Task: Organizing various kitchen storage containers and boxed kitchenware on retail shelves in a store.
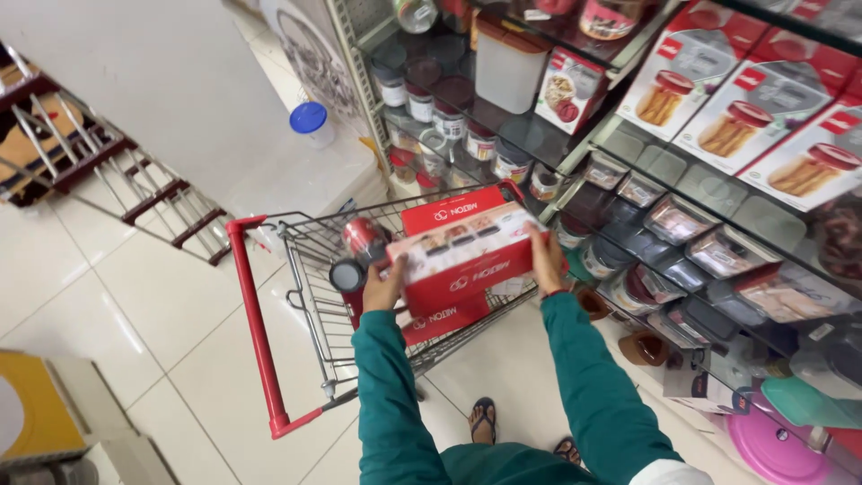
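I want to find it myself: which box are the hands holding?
Find the wire shopping cart with the red handle. Above its basket, the left hand and right hand clasp the ends of a red and white box. It is the top one, lifted and tilted, while similar red boxes lie in the cart.

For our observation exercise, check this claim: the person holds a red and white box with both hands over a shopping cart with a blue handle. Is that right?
Not quite. The head view shows the shopping cart has a red handle, not blue. The rest stands: the left hand and right hand hold the red and white box over it.
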